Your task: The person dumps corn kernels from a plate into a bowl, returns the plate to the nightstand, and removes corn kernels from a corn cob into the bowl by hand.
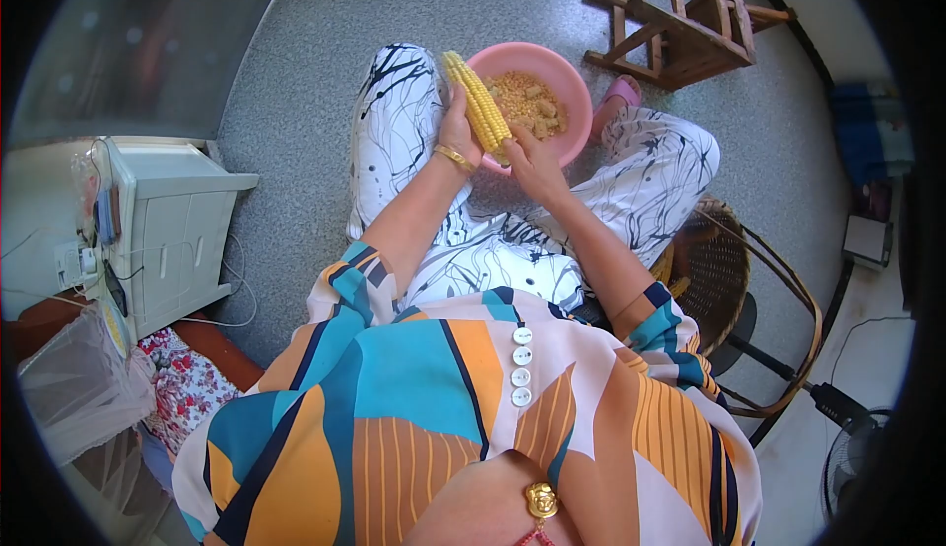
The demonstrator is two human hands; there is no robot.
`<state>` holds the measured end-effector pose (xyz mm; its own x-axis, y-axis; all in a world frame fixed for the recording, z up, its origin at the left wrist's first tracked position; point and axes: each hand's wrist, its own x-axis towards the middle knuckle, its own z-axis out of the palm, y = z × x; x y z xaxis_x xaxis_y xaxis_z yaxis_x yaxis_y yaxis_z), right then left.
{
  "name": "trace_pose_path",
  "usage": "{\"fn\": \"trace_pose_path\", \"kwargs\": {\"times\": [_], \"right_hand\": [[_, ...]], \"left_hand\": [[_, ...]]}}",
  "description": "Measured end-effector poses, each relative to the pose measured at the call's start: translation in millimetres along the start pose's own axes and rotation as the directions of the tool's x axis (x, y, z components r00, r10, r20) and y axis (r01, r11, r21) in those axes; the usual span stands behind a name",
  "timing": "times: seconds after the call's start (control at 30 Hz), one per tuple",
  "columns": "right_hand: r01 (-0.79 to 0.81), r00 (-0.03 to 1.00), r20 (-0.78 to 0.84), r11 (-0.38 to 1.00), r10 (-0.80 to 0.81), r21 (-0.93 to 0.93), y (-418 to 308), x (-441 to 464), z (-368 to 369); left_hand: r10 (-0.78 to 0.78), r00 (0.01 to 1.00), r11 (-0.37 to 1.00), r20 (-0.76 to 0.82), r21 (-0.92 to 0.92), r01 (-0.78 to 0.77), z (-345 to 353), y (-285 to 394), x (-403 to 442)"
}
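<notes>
An ear of corn (480,107) with yellow kernels is held at a slant over the left rim of a pink basin (576,88). My left hand (457,130) wraps around its left side, with a gold bracelet at the wrist. My right hand (532,164) is closed at the lower end of the ear, its thumb and fingers against the kernels. Loose corn kernels (517,88) and several pale cob pieces (544,108) lie inside the basin, which stands on the floor between my legs.
A wooden chair (680,29) lies tipped over at the upper right. To my right is a woven basket (711,270) with a long handle and corn inside; a fan (857,447) stands behind it. A pale plastic cabinet (177,236) with cables is on the left.
</notes>
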<state>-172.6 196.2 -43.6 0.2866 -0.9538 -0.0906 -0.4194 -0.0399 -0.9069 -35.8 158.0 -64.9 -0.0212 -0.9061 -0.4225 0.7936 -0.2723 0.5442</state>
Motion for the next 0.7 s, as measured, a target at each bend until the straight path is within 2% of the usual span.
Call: {"fn": "trace_pose_path", "kwargs": {"times": [0.1,0.2,0.4,0.6,0.7], "right_hand": [[0.042,0.999,-0.005,0.998,-0.043,-0.050,-1.3,0.0,-0.4],[0.012,1.000,0.026,0.991,-0.009,-0.130,-5.7,-1.5,-1.9],[0.122,0.992,0.059,0.963,-0.111,-0.240,1.2,-1.2,0.2],[0.058,0.998,0.057,0.926,-0.040,-0.372,-0.7,-0.9,2.2],[0.019,1.000,0.012,0.907,-0.015,-0.420,-8.6,-2.8,1.8]], "left_hand": [[-0.015,0.999,1.000,-0.040,0.014,0.015,0.7,-0.5,-0.3],[0.002,1.000,0.999,-0.027,0.033,-0.001,-2.7,-3.3,2.9],[0.037,0.999,0.997,-0.027,0.075,-0.035,-5.0,-7.0,4.0],[0.029,0.999,0.992,-0.015,0.126,-0.027,0.0,-7.5,-3.6],[0.076,0.997,0.988,-0.001,0.137,-0.075,1.5,-9.7,-4.6]]}}
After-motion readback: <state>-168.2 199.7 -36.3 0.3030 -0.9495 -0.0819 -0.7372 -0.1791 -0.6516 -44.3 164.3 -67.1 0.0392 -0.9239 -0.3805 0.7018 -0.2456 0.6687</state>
